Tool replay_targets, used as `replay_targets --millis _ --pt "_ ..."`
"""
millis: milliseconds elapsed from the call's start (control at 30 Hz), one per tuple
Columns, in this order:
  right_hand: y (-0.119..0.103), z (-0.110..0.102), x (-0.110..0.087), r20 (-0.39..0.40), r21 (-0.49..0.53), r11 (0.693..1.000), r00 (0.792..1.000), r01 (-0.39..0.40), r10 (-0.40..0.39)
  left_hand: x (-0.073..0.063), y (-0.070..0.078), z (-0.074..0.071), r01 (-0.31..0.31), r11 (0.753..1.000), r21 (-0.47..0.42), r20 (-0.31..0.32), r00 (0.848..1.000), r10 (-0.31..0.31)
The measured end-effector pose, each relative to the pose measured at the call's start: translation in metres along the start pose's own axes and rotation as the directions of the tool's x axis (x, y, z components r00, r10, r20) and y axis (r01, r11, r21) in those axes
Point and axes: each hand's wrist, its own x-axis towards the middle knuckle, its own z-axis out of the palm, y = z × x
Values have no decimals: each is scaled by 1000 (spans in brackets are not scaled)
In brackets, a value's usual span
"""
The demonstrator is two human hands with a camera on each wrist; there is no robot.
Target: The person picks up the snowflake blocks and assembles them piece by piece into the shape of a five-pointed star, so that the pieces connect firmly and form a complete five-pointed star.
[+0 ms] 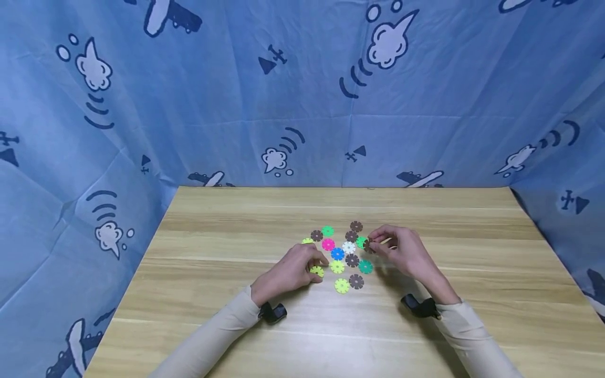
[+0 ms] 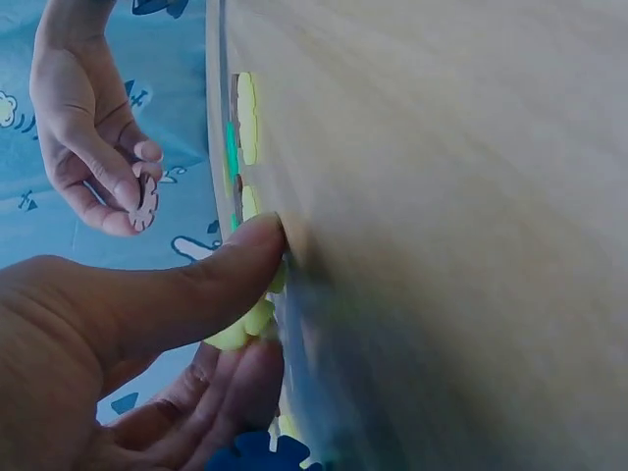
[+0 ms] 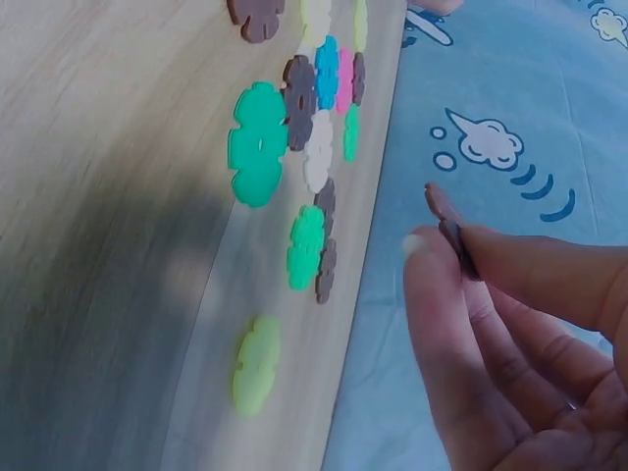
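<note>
My left hand (image 1: 295,266) pinches a yellow notched disc (image 1: 316,271) between thumb and fingers; in the left wrist view this yellow disc (image 2: 231,339) is tilted off the table. A blue notched disc (image 2: 260,455) shows beside those fingers at the lower edge. Raised above the tabletop, my right hand (image 1: 407,253) holds a brown notched disc (image 1: 368,244) with thumb and forefinger. The right wrist view shows the brown disc (image 3: 453,240) nearly edge-on. Between the hands lie several flat discs, among them a white one (image 1: 348,247), a pink one (image 1: 328,244) and a blue one (image 1: 337,254).
The wooden table (image 1: 227,220) meets a blue patterned curtain (image 1: 302,94) at its back edge. Nearest me lie a yellow disc (image 1: 342,285) and a brown disc (image 1: 356,281). A lone yellow-green disc (image 3: 257,365) lies under the right hand's side.
</note>
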Motion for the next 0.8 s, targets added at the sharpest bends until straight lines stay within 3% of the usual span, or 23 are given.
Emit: replay_targets --millis 233,467,800 --pt "-2 4 1 -17 10 999 999 32 -32 -4 0 -2 32 995 -93 -15 999 -34" --pt "-6 7 3 -35 29 999 999 34 -33 -9 -2 -4 43 982 -186 -109 992 -64" --pt "-18 10 5 -44 70 997 999 11 -8 -8 -1 -14 24 938 -347 -278 952 -127"
